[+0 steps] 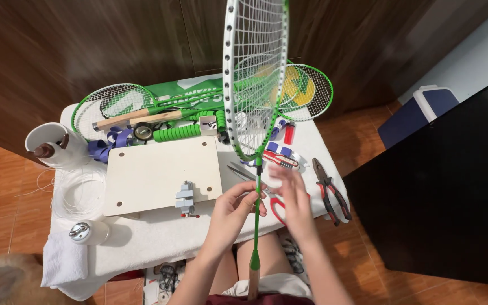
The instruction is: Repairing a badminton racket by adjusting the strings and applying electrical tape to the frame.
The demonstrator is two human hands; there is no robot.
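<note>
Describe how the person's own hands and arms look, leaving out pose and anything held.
Both forearms are bare, with no sleeves in view. The left hand and right hand wear no gloves; no rings, watch or bracelets show. The right hand is motion-blurred, so fine details there cannot be told.

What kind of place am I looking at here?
Probably a home corner set up for racket repair: a cloth-covered table holds green-framed badminton rackets, red-handled pliers and coiled white string, on an orange tiled floor.

You've got a green-and-white badminton racket [255, 73], white strings in a grid; red-and-black pliers [331, 191] on the right; a cream board [153, 172] on the white cloth [142, 237].
</note>
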